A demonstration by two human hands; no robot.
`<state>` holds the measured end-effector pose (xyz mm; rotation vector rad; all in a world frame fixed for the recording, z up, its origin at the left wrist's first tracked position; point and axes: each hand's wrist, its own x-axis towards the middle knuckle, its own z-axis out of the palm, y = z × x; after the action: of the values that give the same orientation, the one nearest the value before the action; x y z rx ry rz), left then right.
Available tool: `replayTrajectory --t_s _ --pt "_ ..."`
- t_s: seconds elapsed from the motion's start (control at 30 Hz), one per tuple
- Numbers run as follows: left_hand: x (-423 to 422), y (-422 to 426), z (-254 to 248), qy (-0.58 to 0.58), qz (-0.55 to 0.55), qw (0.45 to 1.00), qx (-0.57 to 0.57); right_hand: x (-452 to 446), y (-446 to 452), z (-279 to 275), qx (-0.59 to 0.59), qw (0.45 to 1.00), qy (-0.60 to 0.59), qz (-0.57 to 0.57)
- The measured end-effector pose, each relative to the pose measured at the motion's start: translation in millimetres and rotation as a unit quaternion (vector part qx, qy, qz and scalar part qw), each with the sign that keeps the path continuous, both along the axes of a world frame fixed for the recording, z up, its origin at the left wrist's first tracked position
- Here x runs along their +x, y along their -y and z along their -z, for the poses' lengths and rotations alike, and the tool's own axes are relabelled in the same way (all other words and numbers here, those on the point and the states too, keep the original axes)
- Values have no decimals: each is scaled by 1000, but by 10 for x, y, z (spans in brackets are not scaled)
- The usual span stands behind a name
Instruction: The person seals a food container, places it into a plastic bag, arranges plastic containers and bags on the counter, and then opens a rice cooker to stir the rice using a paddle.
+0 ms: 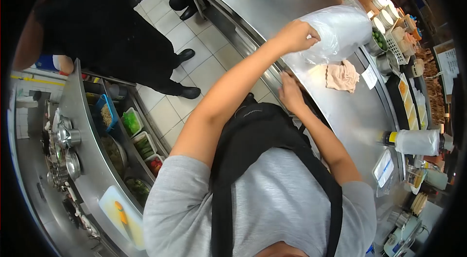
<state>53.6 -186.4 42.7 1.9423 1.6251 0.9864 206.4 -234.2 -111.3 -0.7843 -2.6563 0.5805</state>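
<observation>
Over the near end of a bundle of clear plastic bags (340, 31), my left hand (299, 36) is closed, thumb and fingers pinching at the clear plastic. The bundle lies on the steel counter (331, 116). Lower down, beside the counter's front edge, my right hand (291, 92) has its fingers stretched out near a dark gap under the worktop. Whether its fingertips touch the edge is hard to see. A crumpled beige cloth (342, 76) rests on the counter just beyond the bags.
A person in black (121, 38) stands on the tiled floor (194, 57) to the left. Behind me is a steel unit with vegetable containers (131, 122) and a cutting board (121, 215) with a knife. Cups (386, 16), sauce tubs and a wrapped bottle (416, 141) line the counter's far side.
</observation>
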Motion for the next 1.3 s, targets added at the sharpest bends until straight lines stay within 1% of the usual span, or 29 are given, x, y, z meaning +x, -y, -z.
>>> replayTrajectory --t_s 0.03,0.07,0.1,0.13,0.17,0.27,0.33,0.4,0.43,0.5,0.53,0.6,0.63,0.67,0.73,0.77,0.83,0.87,0.93,0.97,1.0,1.03,1.07,1.1,1.13,1.2,1.23,1.27,1.3 --pt "-9 77 30 24 -21 996 85 -45 -107 424 31 997 29 66" --pt "-27 150 67 47 -42 983 170 -75 -263 851 28 997 26 65" --pt "-43 279 94 93 -103 966 220 -95 -427 1255 -53 975 119 179" --pt "-68 430 110 139 -158 940 268 -135 -534 1447 -135 924 208 291" --pt "-130 592 210 148 -200 940 233 -133 -623 1469 -188 881 258 351" --pt "-361 978 922 187 -293 932 105 67 -743 1378 -209 848 289 392" --pt "-530 1176 1619 309 -311 896 -72 162 -775 1299 -213 836 299 407" --pt "-661 1296 1949 275 -265 889 -252 135 -786 1256 -217 827 311 416" --pt "-704 1303 2102 278 -258 889 -257 96 -814 1236 -217 823 315 420" --pt "-744 1221 2366 227 -147 914 -303 -6 -868 1202 -217 817 322 427" --pt "-740 1138 2448 229 -139 913 -309 -33 -880 1185 -217 815 324 429" --pt "-721 933 2597 290 -146 903 -282 -87 -882 1161 -214 815 327 429" --pt "-746 790 2578 241 -124 905 -328 -101 -856 1126 -213 816 327 426" --pt "-726 665 2564 244 -115 902 -338 -90 -796 1092 -210 818 327 423" --pt "-597 465 2513 323 -144 826 -439 -104 -621 1011 -208 828 323 409" --pt "-528 394 2474 323 -135 822 -449 -123 -527 978 -208 835 317 400" --pt "-399 315 2411 425 -148 729 -516 -126 -314 971 -216 844 302 387" --pt "-343 373 2529 421 -143 730 -519 -65 -169 1008 -218 841 300 393" --pt "-321 298 2620 539 -112 645 -530 -91 -74 1030 -244 890 129 362" --pt "-250 275 2670 505 -167 632 -563 -92 -151 1067 -239 893 120 363" --pt "-210 417 2848 498 -174 627 -573 -110 -23 949 -135 933 105 317" --pt "-192 620 3171 542 -202 600 -553 -97 199 896 -35 959 89 266" --pt "-199 592 3329 586 -221 584 -516 -97 274 1023 -15 963 90 253" --pt "-153 643 3030 593 -272 607 -453 -96 309 1076 -11 967 79 243" --pt "-146 653 2862 561 -276 652 -429 -114 348 1097 -10 970 69 233" --pt "-192 831 3089 561 -289 641 -438 -48 630 1117 -47 969 48 237" --pt "-156 1116 3221 550 -283 654 -436 -5 791 1129 -61 968 69 235" --pt "-169 1099 3238 545 -262 683 -409 -38 585 1111 -43 968 76 234" --pt "-176 930 2929 559 -272 682 -385 -50 426 1016 -68 974 21 216"
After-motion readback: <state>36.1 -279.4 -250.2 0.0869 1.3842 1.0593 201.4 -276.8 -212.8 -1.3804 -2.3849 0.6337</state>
